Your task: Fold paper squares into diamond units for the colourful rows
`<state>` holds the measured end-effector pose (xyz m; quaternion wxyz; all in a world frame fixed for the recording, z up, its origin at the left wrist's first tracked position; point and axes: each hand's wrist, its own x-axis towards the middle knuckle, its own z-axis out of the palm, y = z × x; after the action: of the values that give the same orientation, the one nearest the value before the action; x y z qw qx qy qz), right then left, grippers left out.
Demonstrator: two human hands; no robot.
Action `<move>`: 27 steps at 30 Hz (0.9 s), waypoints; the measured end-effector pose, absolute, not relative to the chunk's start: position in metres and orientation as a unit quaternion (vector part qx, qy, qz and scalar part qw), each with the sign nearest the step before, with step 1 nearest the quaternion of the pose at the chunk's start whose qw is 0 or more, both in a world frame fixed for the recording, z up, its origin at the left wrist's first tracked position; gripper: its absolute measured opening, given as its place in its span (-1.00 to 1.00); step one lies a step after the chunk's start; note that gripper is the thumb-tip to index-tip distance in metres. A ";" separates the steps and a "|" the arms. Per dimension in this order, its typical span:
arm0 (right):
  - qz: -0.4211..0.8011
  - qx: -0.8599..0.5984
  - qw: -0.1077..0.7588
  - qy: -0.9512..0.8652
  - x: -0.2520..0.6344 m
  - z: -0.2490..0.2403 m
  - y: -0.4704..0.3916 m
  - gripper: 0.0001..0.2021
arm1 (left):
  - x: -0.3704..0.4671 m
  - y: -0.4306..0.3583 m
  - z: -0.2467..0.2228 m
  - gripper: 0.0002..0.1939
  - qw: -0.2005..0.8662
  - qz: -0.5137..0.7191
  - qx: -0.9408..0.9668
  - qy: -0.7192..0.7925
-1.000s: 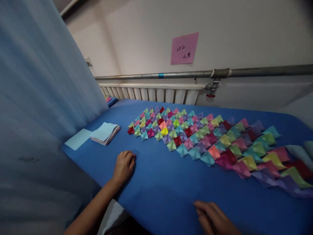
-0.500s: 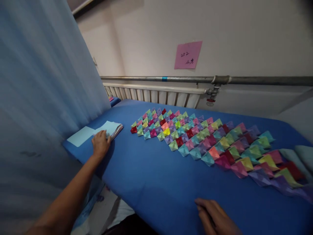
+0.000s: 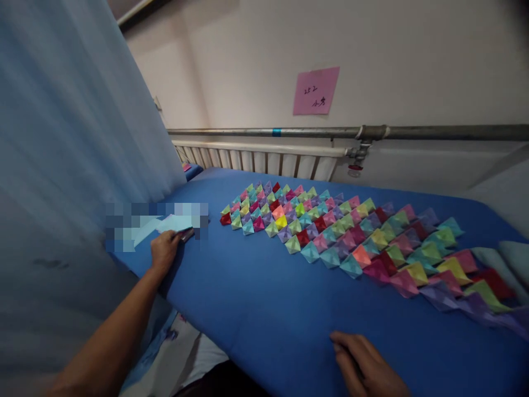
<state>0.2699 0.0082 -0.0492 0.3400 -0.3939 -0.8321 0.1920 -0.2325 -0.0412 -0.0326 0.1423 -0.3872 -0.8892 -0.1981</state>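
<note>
At the left end of the blue bed-like table, my left hand [image 3: 164, 251] is closed on the near edge of a stack of paper [image 3: 177, 223] with a light blue top. The fingertips are partly hidden, and blurred blocks cover parts of the paper. A second light blue sheet [image 3: 144, 229] lies to the left of the stack. Low in the view, my right hand [image 3: 366, 364] hovers over or rests on the blue surface. Its fingers are loosely curled, tips close together, with nothing visible in them. Beyond it spread rows of colourful folded paper pieces [image 3: 303, 238].
A blue curtain [image 3: 82, 138] hangs along the left side. Behind the table [image 3: 256, 292] run a white radiator [image 3: 256, 160] and a metal pipe [image 3: 231, 132] with a valve [image 3: 359, 154]. A pink note [image 3: 316, 91] is on the wall. Pale fabric [image 3: 512, 262] lies at the right edge.
My left hand has shifted slightly left and down, from on top of the stack to its near edge. The light blue sheets look shifted or tilted. My right hand stays nearly still.
</note>
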 end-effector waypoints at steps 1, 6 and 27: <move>0.195 -0.393 0.343 -0.830 0.269 -0.049 0.008 -0.74 | -0.234 -0.042 -0.030 -0.69 0.141 -0.198 -0.380 -0.893; 0.199 -0.388 0.360 -0.825 0.267 -0.047 0.006 -0.75 | -0.232 -0.049 -0.026 -0.71 0.104 -0.203 -0.416 -0.881; 0.155 -0.315 0.322 -0.879 0.241 -0.018 -0.016 -0.61 | 0.024 -0.066 -0.028 -0.90 0.024 -0.259 -0.793 -0.551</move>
<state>0.2407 -0.0164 -0.0177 0.3216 -0.3148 -0.8795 0.1552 0.0237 -0.0661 -0.0276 0.0238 -0.7926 -0.5514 -0.2591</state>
